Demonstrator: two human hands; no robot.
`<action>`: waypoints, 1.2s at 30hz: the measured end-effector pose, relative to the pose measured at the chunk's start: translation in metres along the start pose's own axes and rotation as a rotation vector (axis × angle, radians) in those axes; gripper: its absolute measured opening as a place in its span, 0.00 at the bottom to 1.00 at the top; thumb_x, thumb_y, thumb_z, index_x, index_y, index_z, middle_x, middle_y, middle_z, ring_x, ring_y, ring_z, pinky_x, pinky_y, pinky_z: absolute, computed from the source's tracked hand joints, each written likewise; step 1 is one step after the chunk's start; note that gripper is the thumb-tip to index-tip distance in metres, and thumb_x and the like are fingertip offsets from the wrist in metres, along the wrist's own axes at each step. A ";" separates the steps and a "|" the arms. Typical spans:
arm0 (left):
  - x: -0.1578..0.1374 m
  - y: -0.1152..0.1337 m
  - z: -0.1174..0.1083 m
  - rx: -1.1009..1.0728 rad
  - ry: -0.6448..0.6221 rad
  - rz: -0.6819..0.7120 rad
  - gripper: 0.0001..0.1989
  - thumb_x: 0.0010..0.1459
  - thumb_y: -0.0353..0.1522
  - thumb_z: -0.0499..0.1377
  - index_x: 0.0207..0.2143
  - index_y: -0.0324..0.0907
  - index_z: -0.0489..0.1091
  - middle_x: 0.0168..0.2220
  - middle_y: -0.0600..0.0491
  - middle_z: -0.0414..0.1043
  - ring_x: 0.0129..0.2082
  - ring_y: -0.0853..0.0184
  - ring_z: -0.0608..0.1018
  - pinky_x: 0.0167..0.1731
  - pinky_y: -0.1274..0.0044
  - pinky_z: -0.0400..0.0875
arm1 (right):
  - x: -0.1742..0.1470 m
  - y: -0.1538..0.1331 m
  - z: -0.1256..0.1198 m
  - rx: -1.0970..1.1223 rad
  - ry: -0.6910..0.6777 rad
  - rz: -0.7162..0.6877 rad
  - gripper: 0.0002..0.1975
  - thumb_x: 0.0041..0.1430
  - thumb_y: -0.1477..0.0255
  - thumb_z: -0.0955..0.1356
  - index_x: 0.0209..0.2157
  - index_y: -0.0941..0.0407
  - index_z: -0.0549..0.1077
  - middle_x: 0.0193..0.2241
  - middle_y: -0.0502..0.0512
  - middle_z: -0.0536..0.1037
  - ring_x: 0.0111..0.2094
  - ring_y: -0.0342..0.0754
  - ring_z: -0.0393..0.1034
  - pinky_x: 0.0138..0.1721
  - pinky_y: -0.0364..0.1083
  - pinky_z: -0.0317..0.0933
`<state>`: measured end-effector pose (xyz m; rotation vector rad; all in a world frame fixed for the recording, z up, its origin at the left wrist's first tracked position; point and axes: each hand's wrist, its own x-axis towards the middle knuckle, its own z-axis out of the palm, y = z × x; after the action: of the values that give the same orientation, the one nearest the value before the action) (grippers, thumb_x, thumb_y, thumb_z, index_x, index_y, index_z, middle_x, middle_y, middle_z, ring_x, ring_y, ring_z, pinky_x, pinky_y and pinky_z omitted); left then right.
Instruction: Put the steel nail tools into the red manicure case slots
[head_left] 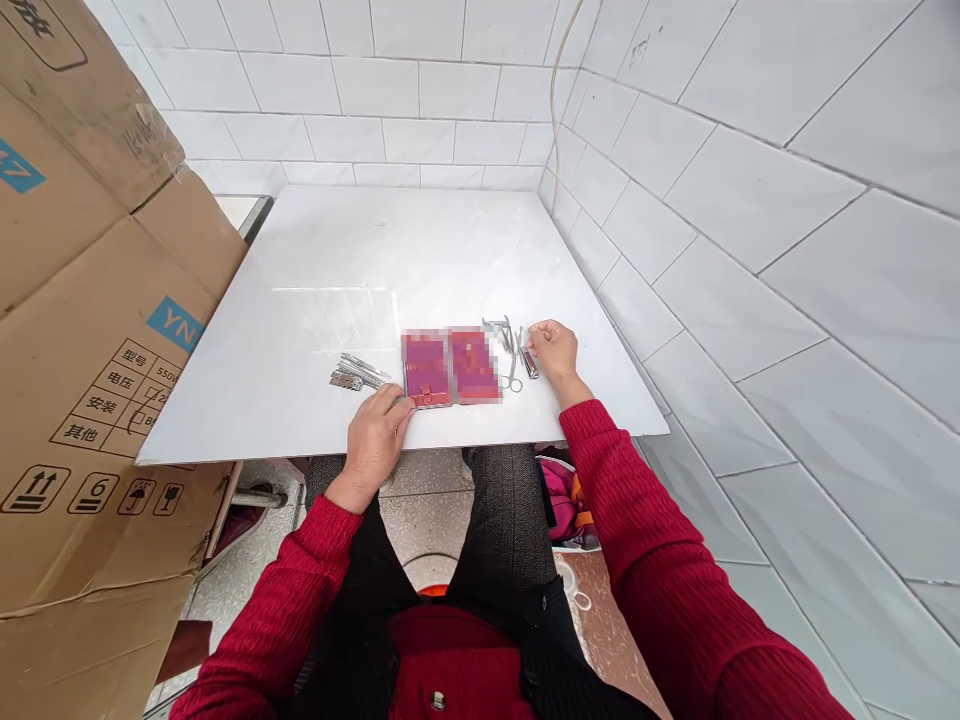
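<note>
A small red-purple case (427, 372) lies opened flat near the table's front edge, its surface partly blurred out. My left hand (377, 430) is at the case's lower left corner, with thumb and fingers closed on the edge. Left of it lies a small pile of metal nail clippers and slim tools (356, 373). On the case's right side are small scissors (513, 380) and other thin metal tools (496, 326). My right hand (553, 350) is just above a nail clipper (531, 366), fingertips pinched together; anything between them is too small to make out.
The white table (337, 240) meets tiled walls at the back and right. Tall cardboard boxes (82, 330) stand along the left side. A thin cable (553, 110) hangs in the back right corner. A pink bag (562, 500) sits below the table, beside my leg.
</note>
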<state>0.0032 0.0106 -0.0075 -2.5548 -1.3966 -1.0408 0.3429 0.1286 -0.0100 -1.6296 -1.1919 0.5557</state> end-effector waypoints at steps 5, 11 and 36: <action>-0.004 0.008 0.000 0.011 0.010 -0.019 0.13 0.73 0.33 0.51 0.43 0.44 0.75 0.46 0.46 0.73 0.48 0.58 0.75 0.44 0.67 0.71 | 0.000 0.002 0.000 -0.011 -0.025 0.006 0.07 0.55 0.68 0.66 0.30 0.55 0.75 0.23 0.48 0.77 0.24 0.43 0.67 0.32 0.43 0.63; -0.008 0.011 0.000 0.011 0.016 -0.041 0.13 0.73 0.33 0.51 0.42 0.43 0.75 0.47 0.46 0.74 0.45 0.60 0.75 0.44 0.68 0.71 | 0.000 0.003 -0.002 0.050 0.029 0.022 0.06 0.54 0.69 0.67 0.29 0.56 0.74 0.22 0.48 0.76 0.21 0.42 0.64 0.28 0.43 0.61; -0.016 0.008 0.008 0.011 0.022 -0.065 0.11 0.71 0.32 0.54 0.46 0.43 0.77 0.45 0.44 0.76 0.48 0.56 0.77 0.48 0.61 0.76 | -0.107 -0.165 0.158 -0.606 -0.836 -0.648 0.12 0.59 0.80 0.67 0.35 0.53 0.83 0.39 0.52 0.83 0.37 0.48 0.73 0.32 0.44 0.54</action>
<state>0.0079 -0.0033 -0.0206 -2.4985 -1.4854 -1.0635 0.1004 0.1055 0.0569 -1.3482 -2.5824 0.4766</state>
